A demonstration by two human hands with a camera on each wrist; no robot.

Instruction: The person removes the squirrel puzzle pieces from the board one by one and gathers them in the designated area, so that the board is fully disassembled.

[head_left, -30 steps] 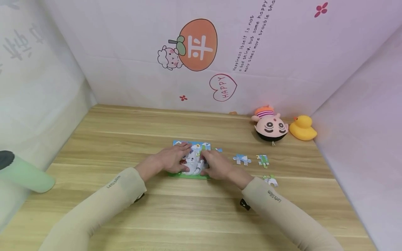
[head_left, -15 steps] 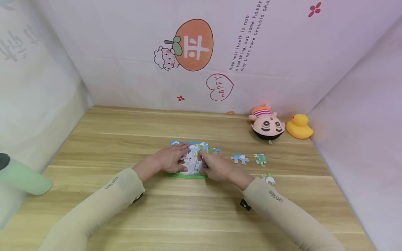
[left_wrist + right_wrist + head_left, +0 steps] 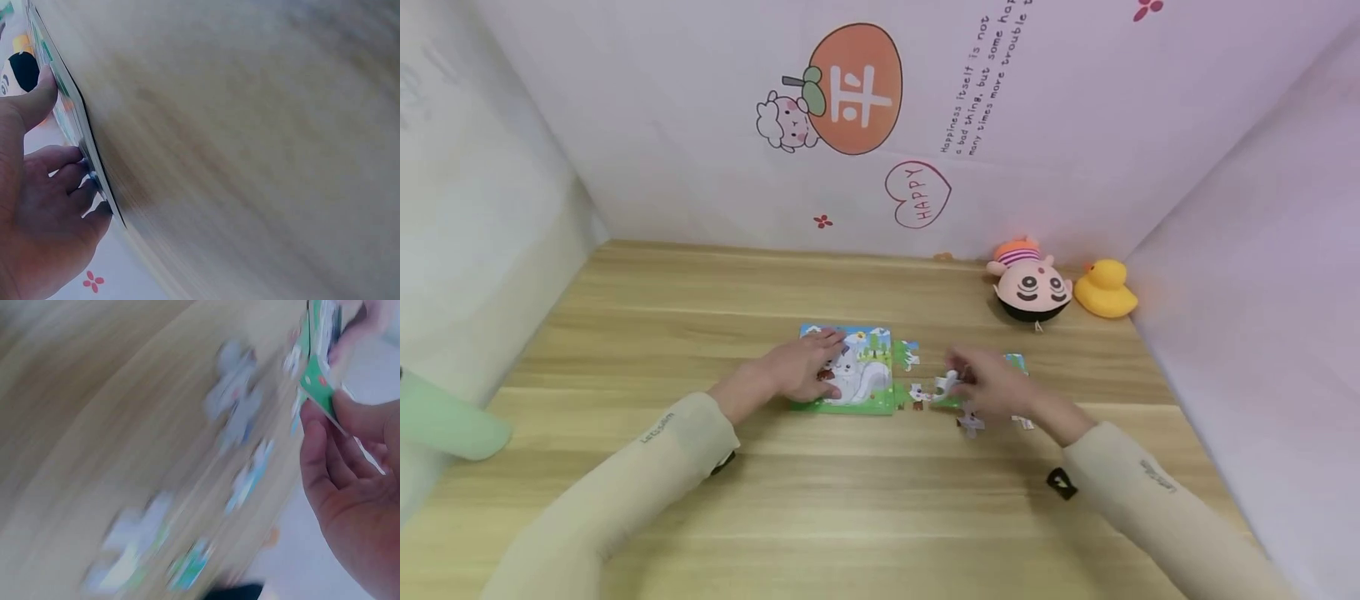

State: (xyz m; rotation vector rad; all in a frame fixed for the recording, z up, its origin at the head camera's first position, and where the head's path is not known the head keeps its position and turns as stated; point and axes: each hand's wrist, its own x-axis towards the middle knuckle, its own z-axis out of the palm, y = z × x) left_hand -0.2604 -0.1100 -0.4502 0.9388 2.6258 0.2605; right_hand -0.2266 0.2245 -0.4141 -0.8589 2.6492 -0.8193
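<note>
A picture board (image 3: 871,379) showing a white squirrel lies flat on the wooden table. My left hand (image 3: 799,367) rests on its left part, fingers spread over the picture; in the left wrist view the thumb and fingertips touch its surface. Just right of the board, my right hand (image 3: 1000,385) pinches a jigsaw piece (image 3: 948,384) between thumb and fingers. That piece has a green strip with a red dot in the right wrist view. Other jigsaw pieces lie around it: one with trees (image 3: 907,355), one with a brown patch (image 3: 917,395), and a grey-white one (image 3: 971,420).
More pieces lie partly hidden by the right hand, one of them blue and green (image 3: 1017,361). A plush doll (image 3: 1032,283) and a yellow rubber duck (image 3: 1106,288) stand at the back right. A pale green cylindrical object (image 3: 456,421) is at the left edge.
My right hand has moved right, off the board's right side, and now holds a jigsaw piece beside it. The left hand stays on the board. The head view has shifted slightly.
</note>
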